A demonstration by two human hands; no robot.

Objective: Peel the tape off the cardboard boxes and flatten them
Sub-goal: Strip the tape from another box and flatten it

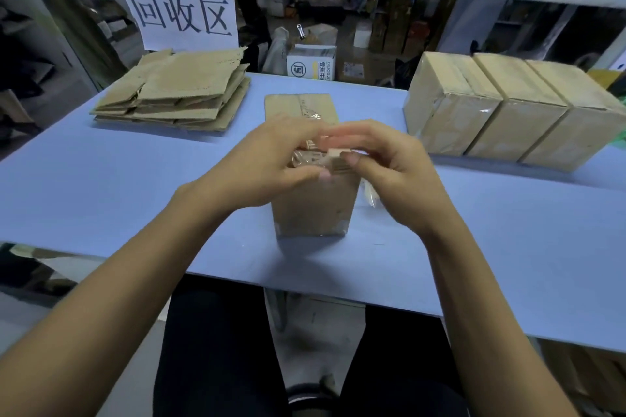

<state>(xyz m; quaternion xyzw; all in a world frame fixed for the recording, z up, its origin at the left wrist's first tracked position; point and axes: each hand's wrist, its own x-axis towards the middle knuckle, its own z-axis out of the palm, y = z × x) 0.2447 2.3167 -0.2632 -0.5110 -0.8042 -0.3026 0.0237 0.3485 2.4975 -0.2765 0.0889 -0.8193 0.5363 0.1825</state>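
Cardboard box (315,210) between both pinching hands

Single head-worn wide-angle view, looking forward and down, close over blue table (101,186)

Four upright boxes (315,203), one flattened stack (176,95).

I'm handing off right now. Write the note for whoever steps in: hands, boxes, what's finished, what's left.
Left hand: on the top of the upright box at table centre, fingers curled on crumpled clear tape.
Right hand: on the same box top, thumb and fingers at the flap edge; exact hold is blurred.
Done: stack of flattened boxes at far left, under the paper sign.
Left: finish peeling this box and flatten it; one flat piece lies just behind it; three taped boxes wait in a row at far right.
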